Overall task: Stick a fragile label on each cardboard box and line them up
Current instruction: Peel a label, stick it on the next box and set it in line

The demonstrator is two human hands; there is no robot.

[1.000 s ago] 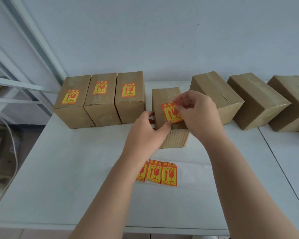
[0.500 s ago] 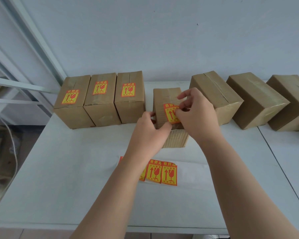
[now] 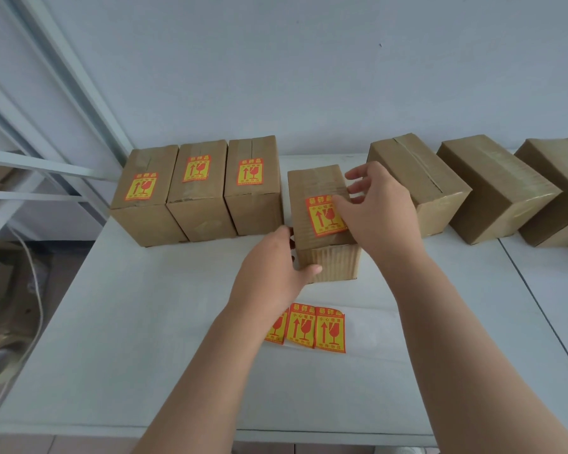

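Note:
A cardboard box (image 3: 315, 183) stands in the middle of the white table (image 3: 138, 322), a red-and-yellow fragile label (image 3: 322, 217) lying on its top. My left hand (image 3: 273, 270) grips the box's near left corner, thumb on the front face. My right hand (image 3: 377, 211) rests on the top with fingers spread and its thumb pressing on the label's right edge. Three labelled boxes (image 3: 200, 191) stand side by side at the back left. Three unlabelled boxes (image 3: 495, 185) stand slanted at the back right. A strip of spare labels (image 3: 315, 327) lies in front of the box.
A wall runs right behind the boxes. A white metal shelf frame (image 3: 46, 168) stands off the table's left end, with a cord and clutter below it. A seam (image 3: 538, 306) divides this table from another on the right.
The label went from being held above the box to lying flat on its top. My right hand opened and moved slightly right. My left hand slid lower on the box's corner.

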